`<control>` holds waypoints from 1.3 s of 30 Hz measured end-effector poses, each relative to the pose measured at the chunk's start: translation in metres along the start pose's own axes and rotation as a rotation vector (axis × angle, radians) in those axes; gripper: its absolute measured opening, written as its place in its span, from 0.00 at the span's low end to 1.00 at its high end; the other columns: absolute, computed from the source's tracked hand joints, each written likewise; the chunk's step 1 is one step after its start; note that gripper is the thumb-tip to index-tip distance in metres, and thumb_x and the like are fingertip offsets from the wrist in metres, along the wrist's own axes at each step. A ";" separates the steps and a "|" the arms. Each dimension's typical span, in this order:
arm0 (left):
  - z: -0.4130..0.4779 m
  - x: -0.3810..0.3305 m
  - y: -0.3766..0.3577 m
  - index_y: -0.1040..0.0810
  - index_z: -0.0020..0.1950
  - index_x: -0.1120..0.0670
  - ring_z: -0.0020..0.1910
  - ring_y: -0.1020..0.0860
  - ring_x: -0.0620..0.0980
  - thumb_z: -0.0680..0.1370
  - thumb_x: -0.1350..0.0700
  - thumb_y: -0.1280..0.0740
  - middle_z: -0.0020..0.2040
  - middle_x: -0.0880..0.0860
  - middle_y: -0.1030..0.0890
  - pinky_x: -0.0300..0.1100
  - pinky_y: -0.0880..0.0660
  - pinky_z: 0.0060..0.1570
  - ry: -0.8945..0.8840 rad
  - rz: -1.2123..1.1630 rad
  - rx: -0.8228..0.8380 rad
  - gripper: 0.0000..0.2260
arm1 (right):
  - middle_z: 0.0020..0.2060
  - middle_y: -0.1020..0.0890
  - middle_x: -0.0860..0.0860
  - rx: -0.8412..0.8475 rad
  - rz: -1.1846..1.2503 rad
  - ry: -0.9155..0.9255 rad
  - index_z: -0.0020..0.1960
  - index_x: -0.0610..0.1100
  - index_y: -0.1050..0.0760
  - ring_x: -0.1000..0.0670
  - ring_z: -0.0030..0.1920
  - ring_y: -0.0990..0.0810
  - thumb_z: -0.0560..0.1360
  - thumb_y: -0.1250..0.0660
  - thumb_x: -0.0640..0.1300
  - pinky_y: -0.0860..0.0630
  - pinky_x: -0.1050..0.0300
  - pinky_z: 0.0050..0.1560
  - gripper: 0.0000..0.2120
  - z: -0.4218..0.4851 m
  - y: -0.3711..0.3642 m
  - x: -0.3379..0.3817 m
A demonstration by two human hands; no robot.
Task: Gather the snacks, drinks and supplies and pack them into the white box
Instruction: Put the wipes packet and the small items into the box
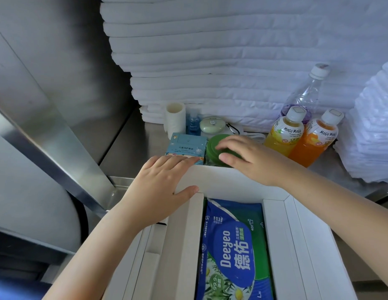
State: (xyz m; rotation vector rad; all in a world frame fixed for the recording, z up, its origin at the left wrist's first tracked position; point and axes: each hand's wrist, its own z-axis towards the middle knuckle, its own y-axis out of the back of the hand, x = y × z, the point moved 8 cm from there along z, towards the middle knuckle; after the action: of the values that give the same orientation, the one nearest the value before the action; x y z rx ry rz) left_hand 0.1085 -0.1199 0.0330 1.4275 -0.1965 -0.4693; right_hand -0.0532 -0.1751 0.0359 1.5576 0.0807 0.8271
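I have the white box (230,180) open at the near edge of the steel counter (123,148), and packing is barely under way. Only a blue wipes pack (230,256) lies inside it. My left hand (165,182) lies flat with straight fingers on the box's far-left corner, steadying it and holding nothing. My right hand (253,159) reaches just past the far wall, with fingers and thumb curled around a green-lidded jar (214,148), which is on the counter and not yet lifted in.

As I judge it, everything else is still to pack, and it all stands beyond the box. A blue carton (186,146) touches the far wall, and behind it are a paper roll (175,118), a small blue bottle (192,124) and a pale green case (211,124). To the far right stand a yellow drink (279,135), an orange drink (312,141) and a clear bottle (305,94).

Folded white linen (210,61) is stacked high behind them all.
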 end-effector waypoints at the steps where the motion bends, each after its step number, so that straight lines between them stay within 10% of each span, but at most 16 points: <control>1: 0.000 0.000 0.000 0.43 0.74 0.41 0.69 0.40 0.44 0.76 0.37 0.47 0.71 0.42 0.34 0.35 0.53 0.66 0.002 -0.002 -0.001 0.26 | 0.66 0.31 0.56 0.003 0.020 -0.039 0.68 0.50 0.32 0.58 0.67 0.36 0.75 0.50 0.64 0.39 0.63 0.63 0.29 0.003 0.000 -0.007; 7: 0.000 0.000 0.000 0.42 0.74 0.41 0.68 0.39 0.44 0.78 0.38 0.44 0.70 0.43 0.33 0.31 0.56 0.61 0.010 -0.008 0.000 0.25 | 0.70 0.38 0.54 0.043 -0.084 -0.070 0.73 0.53 0.39 0.53 0.70 0.41 0.71 0.30 0.55 0.42 0.63 0.62 0.33 0.028 -0.007 -0.023; 18: 0.000 0.001 0.000 0.42 0.74 0.40 0.69 0.38 0.44 0.78 0.38 0.45 0.71 0.42 0.33 0.38 0.50 0.68 0.026 -0.025 0.008 0.25 | 0.67 0.35 0.50 0.051 -0.221 -0.132 0.69 0.53 0.37 0.48 0.68 0.40 0.68 0.28 0.54 0.33 0.52 0.59 0.33 0.027 -0.010 -0.033; 39: 0.001 -0.002 -0.001 0.39 0.73 0.45 0.67 0.32 0.49 0.77 0.40 0.42 0.68 0.47 0.29 0.43 0.43 0.67 0.016 0.073 0.025 0.25 | 0.77 0.54 0.51 0.110 -0.389 -0.011 0.77 0.53 0.51 0.50 0.76 0.56 0.79 0.47 0.60 0.48 0.45 0.74 0.30 0.071 -0.019 -0.032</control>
State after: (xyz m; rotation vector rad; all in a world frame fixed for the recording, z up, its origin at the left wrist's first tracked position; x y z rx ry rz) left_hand 0.1056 -0.1203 0.0322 1.4430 -0.2415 -0.3962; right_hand -0.0301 -0.2476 0.0097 1.5810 0.4140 0.5130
